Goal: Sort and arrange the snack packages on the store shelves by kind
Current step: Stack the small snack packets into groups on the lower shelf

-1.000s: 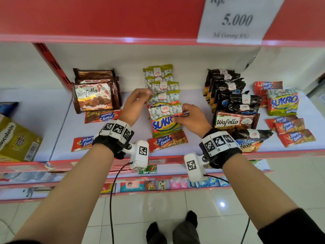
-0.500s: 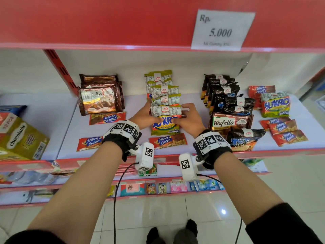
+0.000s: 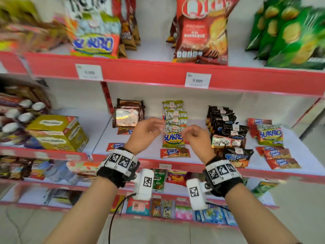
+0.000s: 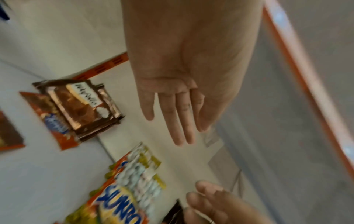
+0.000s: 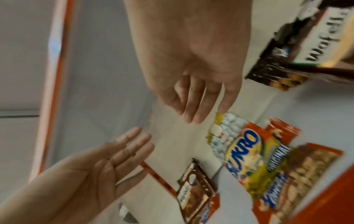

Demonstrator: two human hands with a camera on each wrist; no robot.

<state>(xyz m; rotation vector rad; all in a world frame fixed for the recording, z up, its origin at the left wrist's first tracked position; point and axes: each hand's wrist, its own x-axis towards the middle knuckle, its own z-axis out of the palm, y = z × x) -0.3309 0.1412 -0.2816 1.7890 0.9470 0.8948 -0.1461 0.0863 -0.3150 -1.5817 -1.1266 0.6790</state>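
Note:
A row of Sukro nut packs point(image 3: 173, 127) point(image 4: 122, 197) point(image 5: 247, 153) lies on the middle of the white shelf point(image 3: 153, 152). My left hand point(image 3: 146, 131) point(image 4: 182, 109) hovers just left of the row, fingers straight and empty. My right hand point(image 3: 195, 136) point(image 5: 199, 97) hovers just right of it, fingers relaxed and empty. Brown Wafello packs point(image 3: 129, 114) point(image 4: 82, 106) are stacked at the back left. Black snack packs point(image 3: 223, 120) and one Wafello pack point(image 3: 226, 141) point(image 5: 314, 39) lie to the right. Red Mary Queen bars point(image 3: 175, 153) lie scattered along the front.
Another Sukro pack point(image 3: 270, 134) and several Mary Queen bars point(image 3: 277, 158) sit at the far right. A yellow chocolate box point(image 3: 56, 132) stands on the left bay. Large chip bags point(image 3: 202, 30) fill the shelf above. Small sachets point(image 3: 175, 208) line the lower shelves.
Both hands have let go of the front Sukro pack and pulled back from the shelf. The head view has risen and backed away, showing the upper shelf.

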